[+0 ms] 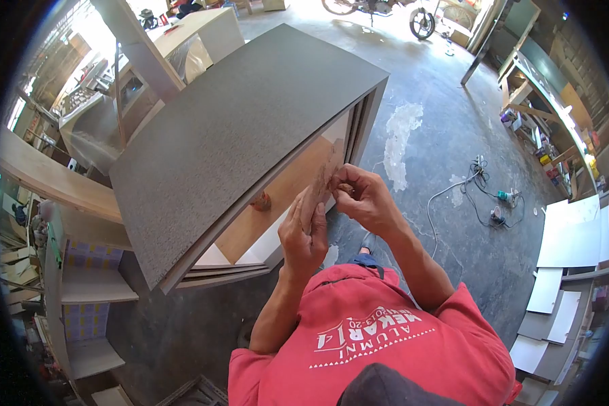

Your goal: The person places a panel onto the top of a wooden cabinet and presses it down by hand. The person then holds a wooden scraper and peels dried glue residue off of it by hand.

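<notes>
My left hand (303,235) is wrapped round the lower end of a thin, worn brown board (320,184), which tilts upward in front of me. The fingers of my right hand (364,197) are pinched together at the board's right side. Whatever sits between those fingertips is hidden or too small to name. Just beyond both hands stands a large cabinet with a dark grey speckled top (250,128). Its open side faces me and shows a light wood panel (250,233) inside. A small reddish-brown round object (261,201) rests in there.
On the concrete floor to the right lies a corded power tool (498,215) with a tangled cable (477,177). White panels (568,233) lean along the right side. A shelf unit (95,287) stands at left, and a motorcycle (386,10) is at the back.
</notes>
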`<state>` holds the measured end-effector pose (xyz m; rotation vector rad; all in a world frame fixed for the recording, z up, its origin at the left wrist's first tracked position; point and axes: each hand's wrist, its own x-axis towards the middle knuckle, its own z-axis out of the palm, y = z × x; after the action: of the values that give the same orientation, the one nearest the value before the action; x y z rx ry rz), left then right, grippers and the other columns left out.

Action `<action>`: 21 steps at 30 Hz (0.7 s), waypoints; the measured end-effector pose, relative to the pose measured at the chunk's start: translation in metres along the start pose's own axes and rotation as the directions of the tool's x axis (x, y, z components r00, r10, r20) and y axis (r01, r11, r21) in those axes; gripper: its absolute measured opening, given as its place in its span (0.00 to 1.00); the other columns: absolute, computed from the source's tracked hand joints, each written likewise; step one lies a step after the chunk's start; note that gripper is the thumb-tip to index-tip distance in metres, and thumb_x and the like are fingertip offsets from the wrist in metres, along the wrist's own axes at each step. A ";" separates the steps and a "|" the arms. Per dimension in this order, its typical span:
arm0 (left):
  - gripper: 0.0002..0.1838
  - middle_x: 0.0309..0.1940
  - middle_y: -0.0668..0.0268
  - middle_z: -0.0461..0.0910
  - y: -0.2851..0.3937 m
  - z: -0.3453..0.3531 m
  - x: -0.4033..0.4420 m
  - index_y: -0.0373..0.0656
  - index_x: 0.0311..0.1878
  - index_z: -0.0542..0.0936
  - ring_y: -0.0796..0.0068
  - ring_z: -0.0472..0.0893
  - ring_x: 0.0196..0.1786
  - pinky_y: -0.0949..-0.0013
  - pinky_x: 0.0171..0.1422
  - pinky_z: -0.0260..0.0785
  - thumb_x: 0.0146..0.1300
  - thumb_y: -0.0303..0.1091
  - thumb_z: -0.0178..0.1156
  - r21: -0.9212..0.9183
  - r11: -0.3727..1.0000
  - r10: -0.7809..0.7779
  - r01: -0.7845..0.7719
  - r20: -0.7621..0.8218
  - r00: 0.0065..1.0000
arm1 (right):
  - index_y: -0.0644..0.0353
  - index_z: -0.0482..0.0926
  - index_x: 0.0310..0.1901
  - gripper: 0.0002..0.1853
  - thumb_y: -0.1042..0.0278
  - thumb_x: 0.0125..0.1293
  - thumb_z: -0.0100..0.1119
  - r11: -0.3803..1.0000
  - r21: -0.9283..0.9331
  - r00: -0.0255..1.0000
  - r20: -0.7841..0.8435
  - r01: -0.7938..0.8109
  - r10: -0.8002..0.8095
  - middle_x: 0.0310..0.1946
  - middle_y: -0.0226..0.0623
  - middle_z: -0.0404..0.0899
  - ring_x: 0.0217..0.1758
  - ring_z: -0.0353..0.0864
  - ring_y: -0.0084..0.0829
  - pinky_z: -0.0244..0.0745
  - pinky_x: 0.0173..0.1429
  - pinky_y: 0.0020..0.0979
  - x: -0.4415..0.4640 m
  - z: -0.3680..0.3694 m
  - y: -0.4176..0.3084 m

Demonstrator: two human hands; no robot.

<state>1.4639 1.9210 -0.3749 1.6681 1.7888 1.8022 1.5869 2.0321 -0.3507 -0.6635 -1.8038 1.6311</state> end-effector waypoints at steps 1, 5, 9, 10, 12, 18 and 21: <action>0.14 0.46 0.47 0.84 0.001 0.000 -0.001 0.28 0.56 0.79 0.55 0.86 0.49 0.63 0.51 0.76 0.70 0.22 0.56 -0.037 0.998 -0.061 0.060 -0.032 0.998 | 0.61 0.76 0.39 0.02 0.77 0.67 0.57 0.988 0.146 0.996 0.076 -0.057 0.046 0.31 0.18 0.72 0.27 0.70 0.13 0.68 0.29 0.20 0.001 -0.002 0.003; 0.12 0.43 0.53 0.85 0.003 -0.004 0.000 0.29 0.53 0.80 0.65 0.85 0.45 0.67 0.48 0.75 0.71 0.25 0.56 -0.186 0.958 -0.231 0.218 -0.049 0.972 | 0.61 0.75 0.41 0.02 0.78 0.70 0.55 0.955 0.295 1.000 -0.009 0.025 -0.024 0.36 0.25 0.75 0.33 0.76 0.18 0.74 0.39 0.22 0.000 0.006 0.005; 0.12 0.43 0.58 0.85 -0.006 0.000 -0.003 0.30 0.53 0.80 0.71 0.83 0.45 0.69 0.50 0.74 0.72 0.25 0.55 -0.256 0.935 -0.276 0.247 -0.084 0.958 | 0.62 0.73 0.42 0.01 0.76 0.73 0.53 0.939 0.130 0.944 -0.133 0.319 -0.303 0.36 0.25 0.75 0.40 0.78 0.18 0.77 0.46 0.25 0.002 0.018 0.004; 0.12 0.43 0.58 0.85 -0.007 0.001 -0.004 0.29 0.53 0.81 0.70 0.83 0.46 0.69 0.50 0.74 0.72 0.26 0.56 -0.301 0.917 -0.297 0.262 -0.076 0.952 | 0.62 0.73 0.42 0.01 0.75 0.74 0.52 0.933 0.287 0.976 -0.063 0.218 -0.209 0.36 0.27 0.76 0.41 0.78 0.20 0.77 0.47 0.26 0.000 0.018 0.005; 0.13 0.45 0.58 0.85 -0.014 -0.003 -0.003 0.29 0.54 0.80 0.70 0.84 0.47 0.69 0.52 0.74 0.72 0.26 0.56 -0.280 0.905 -0.355 0.319 -0.084 0.931 | 0.63 0.72 0.42 0.02 0.75 0.75 0.52 0.897 0.429 0.992 0.023 0.105 -0.128 0.35 0.28 0.77 0.41 0.79 0.22 0.77 0.48 0.28 -0.007 0.013 -0.001; 0.20 0.55 0.54 0.80 -0.011 -0.026 0.019 0.30 0.63 0.71 0.67 0.84 0.52 0.65 0.57 0.82 0.72 0.28 0.59 -0.801 0.504 -0.654 0.323 -0.109 0.749 | 0.64 0.77 0.47 0.07 0.69 0.76 0.56 0.890 0.449 0.936 0.340 -0.073 -0.095 0.37 0.32 0.83 0.41 0.80 0.20 0.76 0.45 0.26 -0.030 -0.001 -0.011; 0.22 0.56 0.53 0.79 -0.010 -0.034 0.020 0.31 0.65 0.68 0.64 0.85 0.53 0.63 0.57 0.85 0.71 0.28 0.59 -0.846 0.432 -0.662 0.313 -0.062 0.747 | 0.63 0.78 0.45 0.07 0.68 0.75 0.58 0.971 0.234 0.999 0.043 -0.040 0.030 0.36 0.31 0.84 0.41 0.81 0.20 0.76 0.44 0.25 -0.021 -0.005 -0.003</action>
<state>1.4267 1.9162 -0.3607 0.3562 1.0227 2.1830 1.6052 2.0202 -0.3494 -0.5619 -1.5988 1.8567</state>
